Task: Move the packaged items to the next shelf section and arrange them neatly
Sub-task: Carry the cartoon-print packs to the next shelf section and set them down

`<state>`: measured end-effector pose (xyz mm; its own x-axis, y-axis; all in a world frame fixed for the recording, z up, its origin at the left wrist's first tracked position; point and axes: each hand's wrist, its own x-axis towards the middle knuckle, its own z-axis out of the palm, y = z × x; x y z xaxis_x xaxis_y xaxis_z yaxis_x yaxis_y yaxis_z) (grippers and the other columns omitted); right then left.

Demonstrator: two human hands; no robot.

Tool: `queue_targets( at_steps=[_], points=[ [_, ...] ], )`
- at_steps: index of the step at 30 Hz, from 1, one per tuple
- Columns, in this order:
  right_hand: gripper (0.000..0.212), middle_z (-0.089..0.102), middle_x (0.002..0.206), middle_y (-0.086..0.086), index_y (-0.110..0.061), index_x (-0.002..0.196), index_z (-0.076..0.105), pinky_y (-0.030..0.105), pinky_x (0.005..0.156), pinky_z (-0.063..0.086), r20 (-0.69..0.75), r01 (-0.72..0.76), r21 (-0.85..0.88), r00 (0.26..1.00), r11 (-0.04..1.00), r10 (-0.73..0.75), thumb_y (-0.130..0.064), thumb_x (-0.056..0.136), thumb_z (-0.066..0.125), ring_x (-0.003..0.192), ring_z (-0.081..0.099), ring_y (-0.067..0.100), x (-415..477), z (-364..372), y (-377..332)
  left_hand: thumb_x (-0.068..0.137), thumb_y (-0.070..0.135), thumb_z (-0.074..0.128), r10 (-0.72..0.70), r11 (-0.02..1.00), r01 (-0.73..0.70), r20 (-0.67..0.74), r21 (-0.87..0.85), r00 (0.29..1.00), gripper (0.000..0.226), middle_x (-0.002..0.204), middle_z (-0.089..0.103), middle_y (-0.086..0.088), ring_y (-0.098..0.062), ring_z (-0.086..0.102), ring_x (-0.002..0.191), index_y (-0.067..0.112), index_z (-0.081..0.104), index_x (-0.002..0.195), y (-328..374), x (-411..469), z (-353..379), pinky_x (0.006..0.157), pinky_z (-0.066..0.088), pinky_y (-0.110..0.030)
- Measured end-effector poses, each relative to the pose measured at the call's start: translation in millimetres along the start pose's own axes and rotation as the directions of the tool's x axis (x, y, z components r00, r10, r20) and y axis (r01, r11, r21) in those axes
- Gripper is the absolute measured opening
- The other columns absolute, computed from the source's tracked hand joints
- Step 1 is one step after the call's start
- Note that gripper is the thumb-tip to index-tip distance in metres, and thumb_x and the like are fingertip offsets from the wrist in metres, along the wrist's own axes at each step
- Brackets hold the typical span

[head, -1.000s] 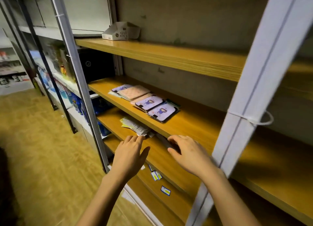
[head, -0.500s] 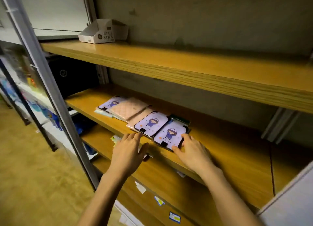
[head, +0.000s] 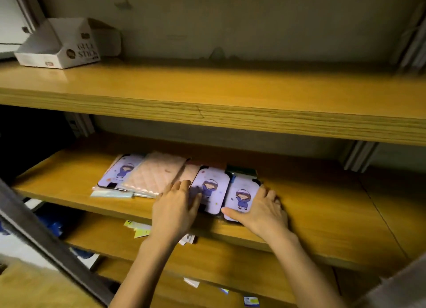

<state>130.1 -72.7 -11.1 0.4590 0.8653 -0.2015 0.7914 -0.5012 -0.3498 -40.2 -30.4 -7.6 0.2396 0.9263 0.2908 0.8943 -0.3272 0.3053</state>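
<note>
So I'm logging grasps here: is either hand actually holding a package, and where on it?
Right hand grips the rightmost cartoon package at its near right corner, thumb on top. Left hand rests flat on the neighbouring package; no clear grip.

Counted: three lilac cartoon-figure packages (head: 211, 187), (head: 242, 196), (head: 119, 171); one pink quilted package (head: 154, 174); others beneath, number indeterminate. One white cardboard box (head: 57, 44), upper left. Two hands, left (head: 175, 206) and right (head: 262, 208).
</note>
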Motion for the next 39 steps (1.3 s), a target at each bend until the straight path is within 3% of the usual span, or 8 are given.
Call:
queue_targets(
  at_steps=[6, 12, 18, 25, 27, 30, 34, 39],
  points=[
    [0.113, 0.037, 0.142, 0.015, -0.006, 0.143, 0.018, 0.035, 0.095, 0.045, 0.007, -0.161, 0.262, 0.986, 0.951, 0.165, -0.055, 0.060, 0.077, 0.126, 0.043, 0.031, 3, 3, -6, 0.089, 0.048, 0.042, 0.063, 0.998, -0.061, 0.063, -0.032, 0.996, 0.043, 0.118, 0.061, -0.007, -0.024, 0.051, 0.112, 0.015, 0.049, 0.117, -24, 13, -3, 0.085, 0.045, -0.036],
    [0.053, 0.059, 0.120, 0.013, -0.006, 0.125, 0.041, 0.027, 0.067, 0.046, -0.158, -0.158, 0.470, 0.953, 0.868, 0.259, -0.030, 0.084, 0.064, 0.107, 0.058, 0.027, -8, -9, 8, 0.079, 0.068, 0.041, 0.055, 0.994, -0.039, 0.162, -0.100, 0.985, 0.062, 0.110, 0.063, -0.009, -0.025, 0.050, 0.112, 0.014, 0.051, 0.107, -17, 24, -4, 0.082, 0.045, -0.035],
    [0.048, 0.063, 0.116, 0.009, -0.015, 0.124, 0.041, 0.049, 0.089, 0.052, -0.302, -0.071, 0.646, 0.891, 0.760, 0.339, -0.028, 0.084, 0.064, 0.104, 0.061, 0.026, -35, -8, 23, 0.054, 0.082, 0.053, 0.059, 0.998, -0.055, 0.275, -0.023, 0.960, 0.106, 0.131, 0.049, -0.013, -0.031, 0.041, 0.123, 0.007, 0.036, 0.126, 0, 37, 8, 0.098, 0.039, -0.040],
    [0.049, 0.063, 0.115, 0.012, -0.012, 0.127, 0.039, 0.046, 0.080, 0.056, -0.325, -0.044, 0.693, 0.872, 0.719, 0.367, -0.023, 0.085, 0.063, 0.100, 0.064, 0.026, -50, -5, 25, 0.057, 0.062, 0.073, 0.121, 0.976, -0.034, 0.408, -0.213, 0.905, 0.063, 0.077, 0.057, -0.008, -0.019, 0.051, 0.067, 0.005, 0.051, 0.074, -4, 56, 10, 0.054, 0.035, -0.024],
    [0.047, 0.064, 0.112, 0.010, -0.012, 0.124, 0.041, 0.045, 0.077, 0.058, -0.334, -0.019, 0.711, 0.871, 0.703, 0.361, -0.023, 0.084, 0.063, 0.095, 0.066, 0.024, -56, -6, 27, 0.063, 0.043, 0.078, 0.156, 0.899, 0.049, 0.422, -0.436, 0.893, 0.047, 0.062, 0.053, -0.009, -0.021, 0.050, 0.059, 0.008, 0.047, 0.061, -8, 59, 12, 0.053, 0.037, -0.030],
    [0.045, 0.064, 0.098, 0.003, -0.009, 0.124, 0.042, 0.028, 0.057, 0.058, -0.318, 0.001, 0.754, 0.876, 0.657, 0.363, -0.022, 0.085, 0.062, 0.078, 0.066, 0.014, -67, -6, 34, 0.079, 0.025, 0.069, 0.212, 0.722, 0.138, 0.406, -0.678, 0.889, 0.033, 0.090, 0.064, -0.012, -0.024, 0.063, 0.081, 0.003, 0.051, 0.096, -8, 54, 3, 0.066, 0.051, -0.039],
    [0.043, 0.063, 0.096, 0.004, -0.008, 0.123, 0.043, 0.012, 0.039, 0.046, -0.296, 0.042, 0.822, 0.883, 0.568, 0.364, -0.021, 0.086, 0.061, 0.069, 0.064, 0.009, -84, -8, 46, 0.090, 0.018, 0.054, 0.296, 0.384, 0.341, 0.464, -0.858, 0.835, 0.021, 0.090, 0.068, -0.004, -0.014, 0.071, 0.062, 0.010, 0.042, 0.105, 8, 28, -17, 0.043, 0.053, -0.026],
    [0.033, 0.062, 0.090, -0.001, -0.012, 0.115, 0.044, 0.012, 0.038, 0.047, -0.315, 0.103, 0.867, 0.872, 0.488, 0.375, -0.018, 0.087, 0.060, 0.070, 0.064, 0.012, -110, -16, 66, 0.090, 0.022, 0.051, 0.401, 0.323, 0.361, 0.472, -0.875, 0.785, 0.025, 0.097, 0.068, -0.009, -0.014, 0.072, 0.065, 0.012, 0.043, 0.112, 37, 2, -32, 0.036, 0.049, -0.020]
  ],
)
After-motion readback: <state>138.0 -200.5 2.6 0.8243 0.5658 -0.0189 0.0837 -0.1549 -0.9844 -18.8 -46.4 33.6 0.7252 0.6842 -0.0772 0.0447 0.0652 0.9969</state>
